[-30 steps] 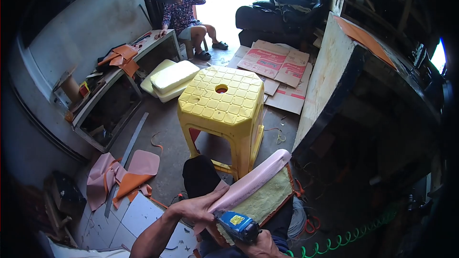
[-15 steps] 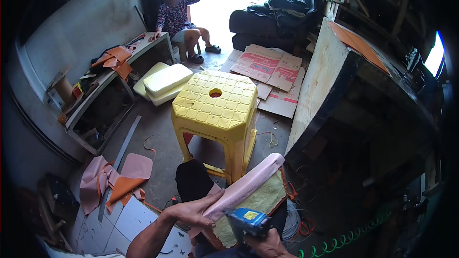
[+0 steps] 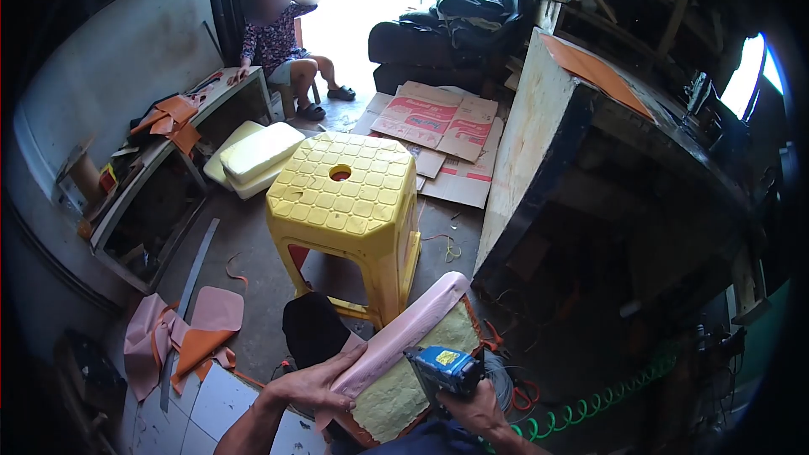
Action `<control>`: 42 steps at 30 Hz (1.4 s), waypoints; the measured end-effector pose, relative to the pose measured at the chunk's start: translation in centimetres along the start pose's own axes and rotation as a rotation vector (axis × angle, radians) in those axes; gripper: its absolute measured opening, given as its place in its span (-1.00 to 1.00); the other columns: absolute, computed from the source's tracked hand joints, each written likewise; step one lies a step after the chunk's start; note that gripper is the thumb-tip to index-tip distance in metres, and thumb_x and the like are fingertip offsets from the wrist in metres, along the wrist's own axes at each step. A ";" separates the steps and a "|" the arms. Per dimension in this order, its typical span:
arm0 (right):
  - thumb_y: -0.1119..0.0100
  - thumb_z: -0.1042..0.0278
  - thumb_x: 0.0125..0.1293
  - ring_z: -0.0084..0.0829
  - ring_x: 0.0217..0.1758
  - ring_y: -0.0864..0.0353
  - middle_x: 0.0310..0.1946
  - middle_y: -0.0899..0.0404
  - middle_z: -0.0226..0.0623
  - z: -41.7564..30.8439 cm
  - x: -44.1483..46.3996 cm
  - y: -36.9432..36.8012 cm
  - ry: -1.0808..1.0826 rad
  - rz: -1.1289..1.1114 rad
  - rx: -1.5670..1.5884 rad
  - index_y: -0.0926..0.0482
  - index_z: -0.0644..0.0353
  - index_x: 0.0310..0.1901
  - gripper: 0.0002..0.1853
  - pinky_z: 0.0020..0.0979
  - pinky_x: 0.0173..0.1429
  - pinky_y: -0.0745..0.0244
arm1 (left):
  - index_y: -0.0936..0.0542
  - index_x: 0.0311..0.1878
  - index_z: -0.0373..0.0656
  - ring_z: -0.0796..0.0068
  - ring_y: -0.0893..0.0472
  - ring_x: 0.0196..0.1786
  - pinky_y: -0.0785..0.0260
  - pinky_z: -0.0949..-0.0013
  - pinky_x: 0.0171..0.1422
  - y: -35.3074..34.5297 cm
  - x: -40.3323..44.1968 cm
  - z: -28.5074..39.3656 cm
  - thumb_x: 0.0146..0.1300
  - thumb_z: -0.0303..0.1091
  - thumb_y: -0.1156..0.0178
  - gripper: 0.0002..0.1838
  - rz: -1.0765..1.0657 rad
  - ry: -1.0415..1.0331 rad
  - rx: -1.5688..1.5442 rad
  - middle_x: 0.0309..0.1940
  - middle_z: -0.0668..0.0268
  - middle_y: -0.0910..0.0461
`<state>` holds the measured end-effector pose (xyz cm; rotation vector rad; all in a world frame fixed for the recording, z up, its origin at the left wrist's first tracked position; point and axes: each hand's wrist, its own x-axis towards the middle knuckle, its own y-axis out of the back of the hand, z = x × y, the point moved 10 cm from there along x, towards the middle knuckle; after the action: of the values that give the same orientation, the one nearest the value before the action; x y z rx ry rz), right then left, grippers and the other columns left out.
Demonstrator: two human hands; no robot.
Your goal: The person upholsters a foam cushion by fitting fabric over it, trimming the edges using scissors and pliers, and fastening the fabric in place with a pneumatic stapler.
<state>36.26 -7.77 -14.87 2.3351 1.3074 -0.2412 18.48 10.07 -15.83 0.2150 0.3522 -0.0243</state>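
Note:
On my lap lies a padded panel (image 3: 394,400), its pale yellow underside facing up. Pink vinyl (image 3: 404,333) wraps its far long edge, and orange material shows along the right edge. My left hand (image 3: 316,388) grips the pink edge at the panel's lower left, thumb towards the underside. My right hand (image 3: 474,411) is closed around the handle of a blue staple gun (image 3: 448,369), held over the yellow underside. Whether its nose touches the panel I cannot tell.
A yellow plastic stool (image 3: 345,190) stands just ahead. Pink and orange vinyl scraps (image 3: 211,320) and a metal ruler (image 3: 190,286) lie left. Orange-handled scissors (image 3: 524,394) and a green coiled hose (image 3: 590,409) are right. A person (image 3: 282,42) sits by the bench.
The camera view has swung right, so the room appears shifted left. The staple gun has moved up and rightward across the panel. My left hand stays on the pink edge.

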 end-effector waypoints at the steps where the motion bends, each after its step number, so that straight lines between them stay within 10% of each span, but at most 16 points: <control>1: -0.42 0.11 0.24 -0.23 -0.07 -0.83 -0.29 -0.78 0.00 -0.8 0.6 0.5 0.075 0.015 -0.027 -0.73 0.33 -0.08 -0.59 -0.20 0.05 -0.66 | 0.20 0.65 -0.37 0.03 0.23 0.73 0.37 0.21 0.75 -0.1 0.0 0.2 0.18 0.22 -0.39 0.31 -0.001 -0.003 0.000 0.66 -0.21 0.25; 7: -0.42 0.24 0.15 -0.50 -0.23 -0.76 -0.27 -0.79 -0.22 -1.2 2.8 1.7 0.003 -0.018 -0.151 -0.74 0.28 0.02 -0.58 -0.32 -0.07 -0.65 | 0.25 0.65 -0.36 0.00 0.10 0.70 0.22 0.18 0.74 -0.1 0.5 -0.1 0.14 0.19 -0.44 0.36 -0.010 -0.021 0.008 0.64 -0.21 0.17; 26: -0.37 0.27 0.14 -0.49 -0.16 -0.74 -0.22 -0.78 -0.19 2.0 3.9 1.2 0.069 -0.005 -0.052 -0.70 0.30 0.01 -0.59 -0.28 -0.01 -0.64 | 0.19 0.65 -0.38 -0.11 0.12 0.69 0.28 0.09 0.75 -0.8 0.6 1.0 0.17 0.38 -0.29 0.33 -0.070 -0.027 0.092 0.62 -0.27 0.16; 34: -0.47 0.18 0.08 -0.39 -0.09 -0.79 -0.19 -0.79 -0.12 0.9 2.2 4.5 0.021 0.071 -0.069 -0.74 0.27 -0.02 -0.54 -0.29 0.07 -0.65 | 0.20 0.65 -0.35 -0.06 0.15 0.71 0.28 0.12 0.74 -0.4 0.3 0.9 0.14 0.37 -0.36 0.37 -0.045 0.012 0.027 0.64 -0.24 0.18; 38: -0.51 0.21 0.07 -0.10 -0.06 -0.82 -0.24 -0.77 0.02 7.3 1.5 10.8 0.356 0.377 -0.135 -0.70 0.30 -0.04 -0.55 -0.15 0.03 -0.68 | 0.20 0.66 -0.34 0.14 0.14 0.72 0.28 0.24 0.73 0.2 -0.4 0.0 0.25 0.14 -0.38 0.24 -0.012 0.056 -0.109 0.68 -0.10 0.19; 42: -0.44 0.19 0.04 0.05 0.01 -0.74 -0.16 -0.76 0.00 18.8 0.4 17.5 -0.084 0.515 -0.274 -0.67 0.14 0.04 -0.51 -0.01 0.03 -0.62 | 0.16 0.67 -0.29 0.26 0.08 0.71 0.28 0.30 0.72 1.1 -0.2 -1.4 0.36 -0.03 -0.32 0.09 0.076 0.109 -0.240 0.70 0.04 0.16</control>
<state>52.45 -24.12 -26.37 2.2980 0.6182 0.0065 17.89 11.39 -16.79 -0.0086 0.4514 0.1044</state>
